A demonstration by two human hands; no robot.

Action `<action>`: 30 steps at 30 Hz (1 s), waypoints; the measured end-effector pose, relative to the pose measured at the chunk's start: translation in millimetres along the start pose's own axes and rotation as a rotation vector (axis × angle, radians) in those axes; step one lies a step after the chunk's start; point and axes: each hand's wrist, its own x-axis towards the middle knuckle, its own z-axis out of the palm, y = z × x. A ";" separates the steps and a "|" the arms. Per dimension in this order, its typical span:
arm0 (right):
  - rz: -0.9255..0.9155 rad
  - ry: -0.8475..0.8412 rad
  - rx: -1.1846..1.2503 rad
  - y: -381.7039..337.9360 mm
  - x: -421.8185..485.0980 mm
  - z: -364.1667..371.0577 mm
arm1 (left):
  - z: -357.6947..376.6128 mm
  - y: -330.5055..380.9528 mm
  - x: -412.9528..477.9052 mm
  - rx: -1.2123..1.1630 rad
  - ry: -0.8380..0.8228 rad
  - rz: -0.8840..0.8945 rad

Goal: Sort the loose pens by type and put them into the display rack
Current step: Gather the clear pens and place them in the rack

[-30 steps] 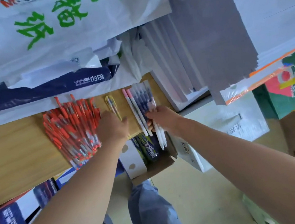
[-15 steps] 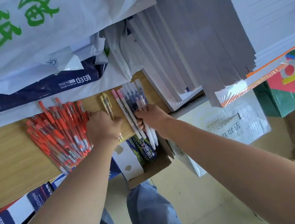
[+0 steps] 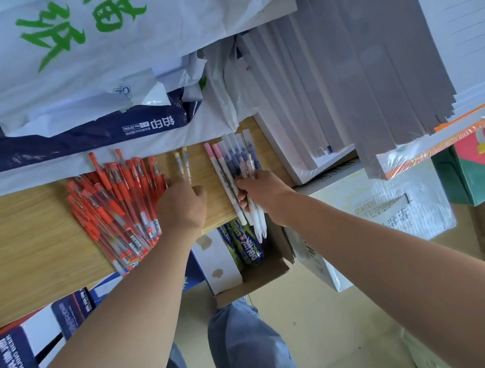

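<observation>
1. The right hand has its fingers curled round a few white pens and grips them about mid-length. Their clear tops stick out past the knuckles and their tips pass over the front edge of the wooden shelf.
2. The left hand lies knuckles up, with its fingers bent down over the near ends of two yellow pens. The back of the hand hides the fingertips, so I cannot tell whether they pinch the pens or only rest on them.
3. Two pink-capped pens lie touching the right hand's left side and run from the back edge to the front edge. Blue-grey pens lie side by side just behind the right hand, near the shelf's right end.
4. A fanned heap of red pens lies just left of the left hand. It covers the middle of the shelf and reaches the front edge.
5. A white sack with green characters and a dark blue pack overhang the back edge.
6. A stack of notebooks stands off the right end.
7. An open cardboard box sits below the front edge, and grey-blue trousers are nearer the camera.
</observation>
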 end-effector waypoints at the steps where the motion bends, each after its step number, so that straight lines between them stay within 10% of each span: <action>1: -0.006 0.008 0.007 -0.7 -0.4 1.6 | -1.3 -3.6 -0.5 -0.055 -0.017 0.007; 18: -0.280 -0.204 0.046 -15.6 -109.2 103.5 | -118.8 -61.4 -132.7 -0.726 -0.464 0.000; 30: -0.290 -0.210 0.065 40.3 -241.4 201.1 | -164.7 -147.1 -285.1 -0.736 -0.191 0.014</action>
